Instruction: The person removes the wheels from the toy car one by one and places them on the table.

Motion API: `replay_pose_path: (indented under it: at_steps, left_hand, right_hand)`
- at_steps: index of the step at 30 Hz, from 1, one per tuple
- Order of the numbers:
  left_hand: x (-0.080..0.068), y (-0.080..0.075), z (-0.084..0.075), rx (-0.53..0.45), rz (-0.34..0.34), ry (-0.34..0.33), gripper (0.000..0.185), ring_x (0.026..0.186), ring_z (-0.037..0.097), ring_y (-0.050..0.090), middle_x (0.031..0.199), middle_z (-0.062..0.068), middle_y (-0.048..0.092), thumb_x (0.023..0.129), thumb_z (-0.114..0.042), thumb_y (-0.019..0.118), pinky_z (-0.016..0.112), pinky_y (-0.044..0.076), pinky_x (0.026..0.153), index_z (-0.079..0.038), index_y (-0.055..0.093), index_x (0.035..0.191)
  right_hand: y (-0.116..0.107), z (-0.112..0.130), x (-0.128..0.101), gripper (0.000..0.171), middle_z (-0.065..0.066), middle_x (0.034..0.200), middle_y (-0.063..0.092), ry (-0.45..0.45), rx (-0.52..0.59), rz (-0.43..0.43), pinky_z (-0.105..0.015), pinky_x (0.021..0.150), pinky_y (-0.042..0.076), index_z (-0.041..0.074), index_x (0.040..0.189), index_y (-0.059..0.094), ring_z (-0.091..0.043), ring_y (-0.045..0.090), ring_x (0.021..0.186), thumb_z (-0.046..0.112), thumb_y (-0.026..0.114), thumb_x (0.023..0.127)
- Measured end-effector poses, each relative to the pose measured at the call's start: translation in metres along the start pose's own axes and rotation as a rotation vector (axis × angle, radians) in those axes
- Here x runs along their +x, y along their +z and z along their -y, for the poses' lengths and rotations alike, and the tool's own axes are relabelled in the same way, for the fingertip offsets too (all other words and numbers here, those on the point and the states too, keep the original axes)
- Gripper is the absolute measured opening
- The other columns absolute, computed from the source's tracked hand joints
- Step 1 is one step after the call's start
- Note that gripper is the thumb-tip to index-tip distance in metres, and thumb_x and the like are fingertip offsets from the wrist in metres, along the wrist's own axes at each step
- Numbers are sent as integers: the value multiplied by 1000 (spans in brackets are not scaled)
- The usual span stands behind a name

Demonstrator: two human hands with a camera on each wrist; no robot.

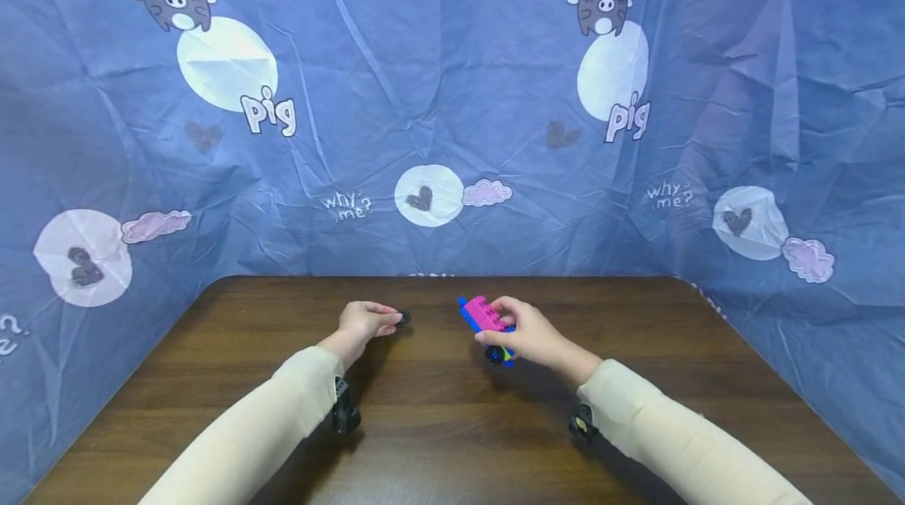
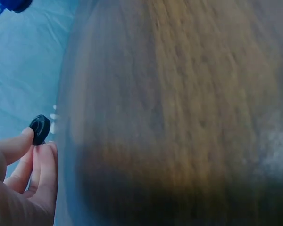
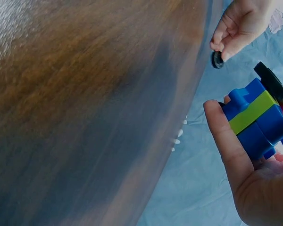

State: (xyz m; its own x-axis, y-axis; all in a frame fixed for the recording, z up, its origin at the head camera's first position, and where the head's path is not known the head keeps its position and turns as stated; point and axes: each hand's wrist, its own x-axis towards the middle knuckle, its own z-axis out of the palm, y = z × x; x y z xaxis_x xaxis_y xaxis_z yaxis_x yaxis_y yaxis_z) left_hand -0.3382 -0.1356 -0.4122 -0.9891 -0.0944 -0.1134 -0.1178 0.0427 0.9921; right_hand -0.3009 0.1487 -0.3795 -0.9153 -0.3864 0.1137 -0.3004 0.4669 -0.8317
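Between thumb and fingertips, my left hand [image 1: 364,326] pinches a small black toy wheel [image 2: 40,129], also seen in the head view at the fingertips. My right hand [image 1: 526,330] grips a toy brick vehicle [image 1: 484,314] with a pink studded block on a blue base. The right wrist view shows its blue bricks [image 3: 259,136] with a lime-green band [image 3: 252,112] across them and a black wheel [image 3: 270,80] at one end. A gap separates the two hands over the far half of the table.
Both hands are above a brown wooden table [image 1: 452,426] with rounded far corners. A blue printed cloth [image 1: 438,96] hangs behind it and along both sides. Black wrist cameras [image 1: 345,407] sit below the cream sleeves [image 1: 269,411].
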Motion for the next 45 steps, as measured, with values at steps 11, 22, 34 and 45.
replay_pose_path:
  at_steps: [11,22,34,45]
  left_hand:
    - [15,-2,12,131,-30,-54,20,56,11,64,88,25,72,81,10,70,25,60,63,20,65,97]
    - [12,4,3,78,-89,-98,18,56,9,66,86,23,72,80,14,68,22,59,61,21,66,96]
    - [0,-11,-1,138,10,-75,22,71,16,71,90,21,69,86,13,62,27,60,72,21,60,107]
    - [-27,14,-15,48,323,130,25,72,12,67,85,9,69,91,10,57,31,60,78,24,55,111]
  right_hand:
    - [1,-3,0,51,-17,96,71,6,-8,11,-34,50,57,-2,119,53,-14,65,73,26,77,84]
    - [1,-4,-2,55,-19,99,70,36,4,8,-34,51,57,-4,121,52,-16,67,74,27,77,83]
    - [0,5,-1,51,-19,100,69,37,33,5,-33,53,58,-3,121,53,-17,67,77,24,76,85]
    - [3,5,3,55,-23,109,67,10,20,5,-33,54,58,-5,129,51,-20,67,86,25,72,88]
